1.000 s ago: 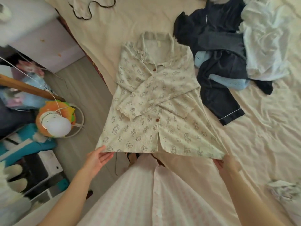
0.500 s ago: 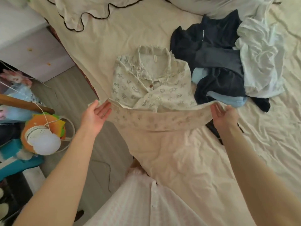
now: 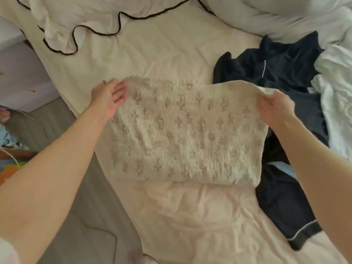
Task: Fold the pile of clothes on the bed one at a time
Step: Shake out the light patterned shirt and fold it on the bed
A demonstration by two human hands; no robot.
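A cream shirt point(image 3: 182, 134) with a brown print lies folded in half across the cream bed sheet point(image 3: 190, 216). My left hand point(image 3: 111, 97) touches its far left corner with straight fingers. At the far right corner, my right hand point(image 3: 274, 108) pinches the fabric edge, which drapes over the fingers. To the right lies the pile: dark navy clothes point(image 3: 276, 71) with white piping, a white garment point(image 3: 337, 96) and a bit of light blue cloth point(image 3: 282, 167). The shirt's right edge overlaps the navy clothes.
A white pillow point(image 3: 66, 20) with a dark wavy trim lies at the head of the bed, and a white duvet point(image 3: 266, 14) at the top right. The bed's left edge drops to grey floor point(image 3: 80, 216). A pale lilac cabinet point(image 3: 21, 79) stands at the left.
Both hands carried the shirt's hem away from me and laid it over the collar end, so the shirt now lies folded in half. The view moved up the bed.
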